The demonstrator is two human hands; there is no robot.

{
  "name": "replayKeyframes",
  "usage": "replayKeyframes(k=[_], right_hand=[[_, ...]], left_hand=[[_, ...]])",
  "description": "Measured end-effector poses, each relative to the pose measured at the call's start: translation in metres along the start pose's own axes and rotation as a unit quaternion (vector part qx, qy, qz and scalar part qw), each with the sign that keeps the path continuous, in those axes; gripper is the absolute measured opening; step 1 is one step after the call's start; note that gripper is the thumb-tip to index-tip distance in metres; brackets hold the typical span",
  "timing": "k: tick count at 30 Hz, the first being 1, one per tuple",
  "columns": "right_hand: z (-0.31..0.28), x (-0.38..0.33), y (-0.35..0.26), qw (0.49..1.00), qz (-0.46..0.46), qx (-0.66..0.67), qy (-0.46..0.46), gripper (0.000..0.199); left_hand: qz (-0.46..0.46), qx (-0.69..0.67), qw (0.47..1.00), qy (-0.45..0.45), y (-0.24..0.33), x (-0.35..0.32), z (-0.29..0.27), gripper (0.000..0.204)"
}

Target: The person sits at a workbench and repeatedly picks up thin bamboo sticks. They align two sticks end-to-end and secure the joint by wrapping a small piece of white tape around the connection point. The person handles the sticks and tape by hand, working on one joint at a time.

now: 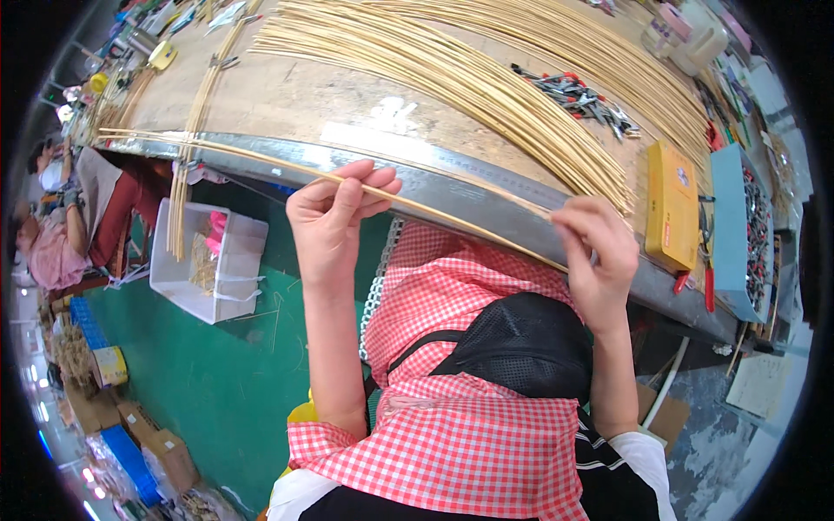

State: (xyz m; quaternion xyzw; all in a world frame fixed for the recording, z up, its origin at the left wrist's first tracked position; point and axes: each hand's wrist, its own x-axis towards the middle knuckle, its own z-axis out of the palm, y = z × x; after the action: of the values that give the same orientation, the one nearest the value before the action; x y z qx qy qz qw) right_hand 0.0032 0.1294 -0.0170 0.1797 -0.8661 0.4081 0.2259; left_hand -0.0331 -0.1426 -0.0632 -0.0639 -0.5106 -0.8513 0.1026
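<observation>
My left hand (334,208) pinches a long, thin, pale wooden stick (469,233) between thumb and fingers. The stick slants from the far left, over the table edge, down to the right beneath my right hand. My right hand (599,247) is closed, fingers curled and thumb against them. At its fingertips ends a second thin stick (495,187), lying along a metal ruler (452,161) at the table's front edge. The palm side of my right hand is partly hidden. Beyond lies a broad bundle of similar sticks (452,82).
A pile of red-tipped clips (578,97) lies between stick bundles. To the right stand a yellow box (671,207) and a blue bin (734,234) of clips. Clamped sticks (198,104) overhang the edge at left, above a white tub (178,286). Another person (65,234) sits far left.
</observation>
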Motion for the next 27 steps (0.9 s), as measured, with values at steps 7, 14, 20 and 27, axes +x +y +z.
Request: replayKeyframes(k=[7,14,20,27], right_hand=[[0.000,-0.008,-0.002,0.995,-0.013,0.031,-0.096,0.014],[-0.009,-0.009,-0.001,0.984,0.001,-0.015,-0.177,0.014],[0.003,-0.003,-0.005,0.977,-0.032,0.021,-0.210,0.013],[0.008,0.000,-0.008,0.960,-0.010,0.082,-0.269,0.012]], left_hand=[[0.017,-0.018,1.000,0.000,0.004,0.002,-0.004,0.027],[0.008,0.007,1.000,-0.023,0.001,0.000,-0.004,0.021],[0.023,0.006,0.999,-0.029,0.003,-0.002,0.005,0.018],[0.030,0.015,0.999,-0.009,0.007,-0.002,0.002,0.023]])
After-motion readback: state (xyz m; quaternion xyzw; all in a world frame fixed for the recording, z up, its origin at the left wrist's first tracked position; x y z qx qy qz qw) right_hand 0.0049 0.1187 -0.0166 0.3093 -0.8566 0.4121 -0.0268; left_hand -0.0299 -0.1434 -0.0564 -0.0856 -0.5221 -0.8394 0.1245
